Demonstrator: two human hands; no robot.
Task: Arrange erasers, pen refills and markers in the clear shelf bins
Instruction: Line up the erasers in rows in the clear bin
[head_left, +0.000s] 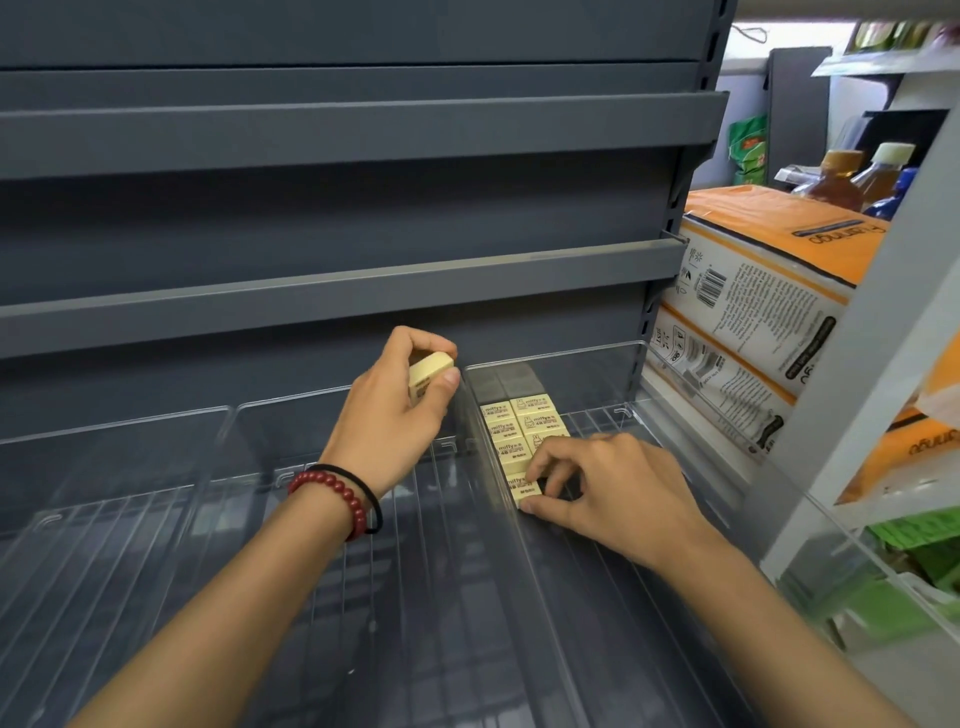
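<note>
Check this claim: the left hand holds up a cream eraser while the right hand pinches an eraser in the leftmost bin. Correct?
No: the head view shows the right hand pinching its eraser in the right-hand bin; the rest stands.

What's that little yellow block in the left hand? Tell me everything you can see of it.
It is a small pale yellow eraser, a rectangular block with rounded edges and a matt, rubbery look. Dark print shows on its lower end, mostly hidden. The left hand pinches it between thumb and curled fingers, tilted, raised in the air above the clear bins, just left of the rows of erasers already laid in one bin. Only that hand touches it.
</note>
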